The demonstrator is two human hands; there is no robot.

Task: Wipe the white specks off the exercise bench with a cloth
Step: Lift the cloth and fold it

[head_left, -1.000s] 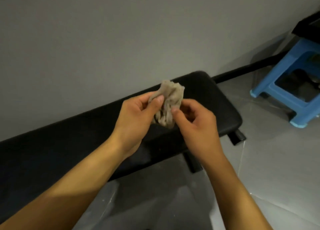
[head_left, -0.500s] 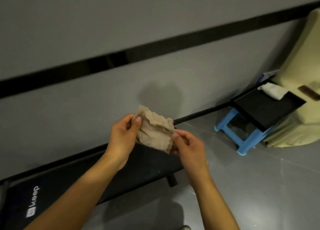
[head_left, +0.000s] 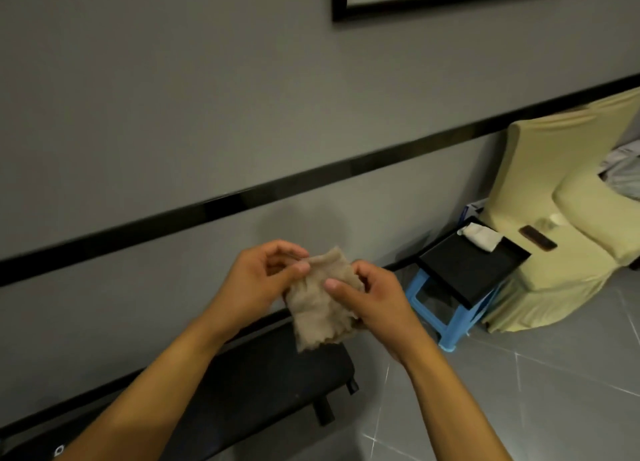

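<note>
Evidently readying the cloth (head_left: 320,316): left hand (head_left: 254,285) and right hand (head_left: 375,299) each pinch an upper edge, holding it spread in the air above the bench (head_left: 263,384), clear of its top. Probably squaring it for wiping; specks not discernible.

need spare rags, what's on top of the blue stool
A black tray rests on the blue stool, a white cloth at its far corner; the seat beneath is hidden.

Crumpled beige cloth (head_left: 322,304) held up in the air above the bench, black padded exercise bench (head_left: 263,388) low along the grey wall, specks too faint to tell
</note>
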